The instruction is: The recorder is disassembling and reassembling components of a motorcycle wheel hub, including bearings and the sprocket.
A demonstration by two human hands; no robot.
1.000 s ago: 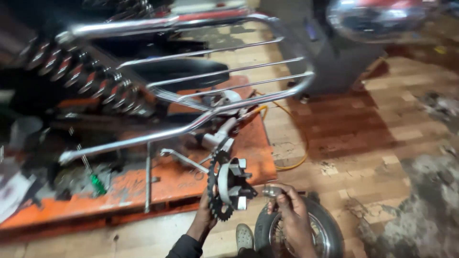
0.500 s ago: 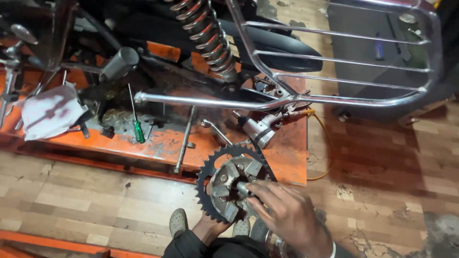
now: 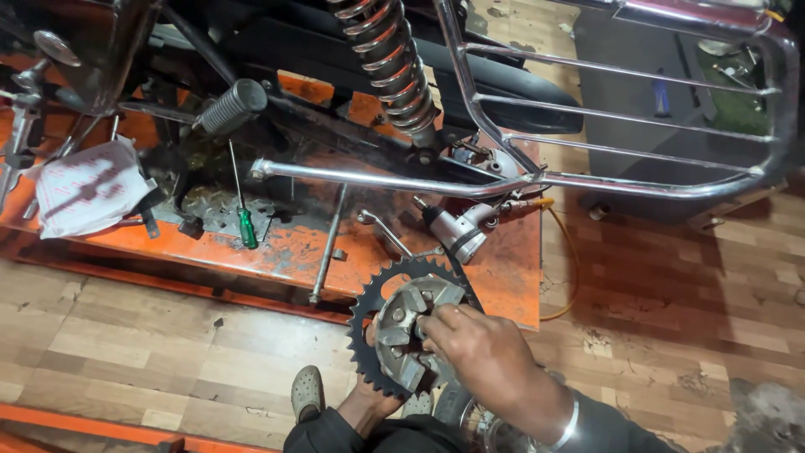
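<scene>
Green screwdriver (image 3: 245,225) (upright-ish) on orange lift (image 3: 285,252).

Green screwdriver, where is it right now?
Head view, left of centre: green screwdriver lies on the orange lift platform, below the footpeg.

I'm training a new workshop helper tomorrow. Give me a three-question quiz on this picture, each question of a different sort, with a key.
1. True or false: the right hand rests on the grey hub at the middle of the black toothed sprocket.
2. Multiple choice: the green-handled screwdriver lies on A) the wooden floor, B) the orange lift platform, C) the chrome luggage rack.
3. Fill in: the left hand supports the sprocket from ____.

Key: 1 true; 2 B; 3 below (mostly hidden behind it).
</scene>
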